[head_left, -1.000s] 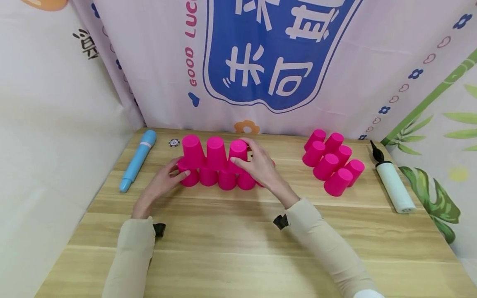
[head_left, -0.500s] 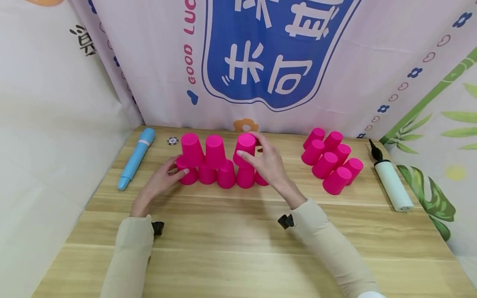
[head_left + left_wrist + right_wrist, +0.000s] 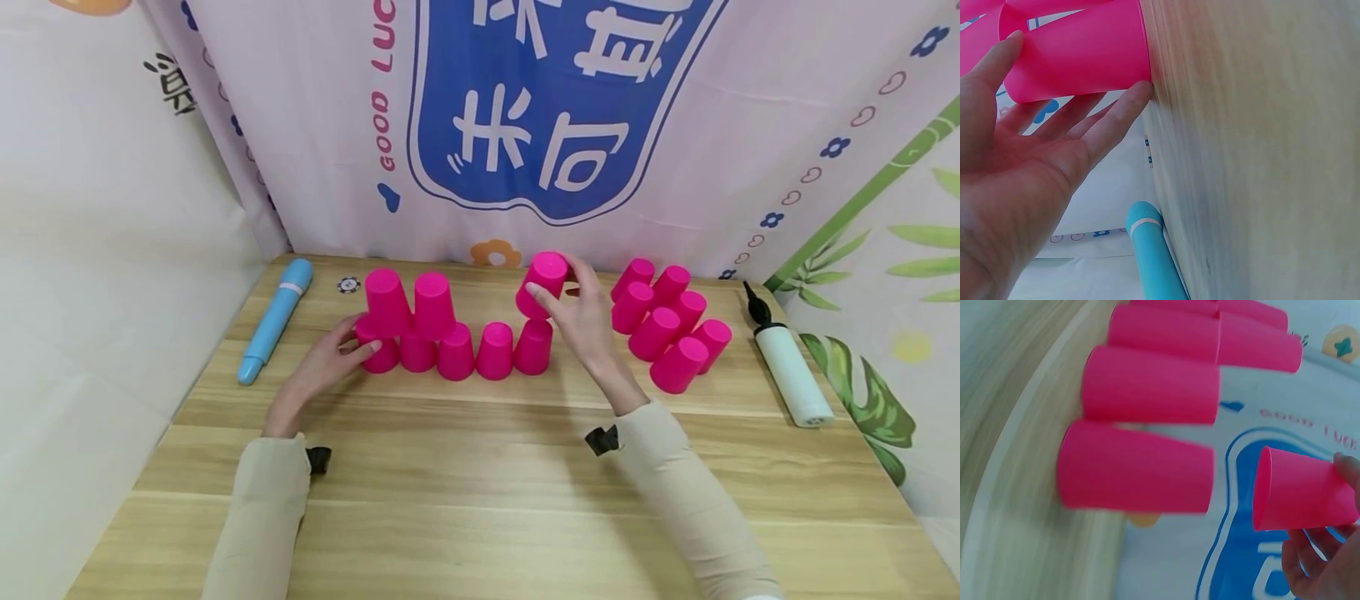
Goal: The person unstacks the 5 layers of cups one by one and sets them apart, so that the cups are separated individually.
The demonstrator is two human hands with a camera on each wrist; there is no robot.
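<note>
My right hand point(image 3: 583, 321): one raised pink cup point(image 3: 543, 285), apparently mid-transfer; my left hand point(image 3: 322, 367): left-end row cup point(image 3: 386, 358), held steady; next move presumably needs level lowering.

Head view: right hand point(image 3: 583, 323) screens most of a tiny reddish thing point(image 3: 572, 292), identity unclear; some fingers lost behind the raised tapered hot-pink cup point(image 3: 542, 287). Left hand point(image 3: 328, 363) partly hidden by the lower leftmost hot-pink cup point(image 3: 384, 355). Round black-and-white chip point(image 3: 348, 285): marking unreadable. Left wrist: light-blue cylindrical stick point(image 3: 1155, 259) cropped below. Right wrist: nearest standing cup point(image 3: 1138, 469) blurred.
</note>
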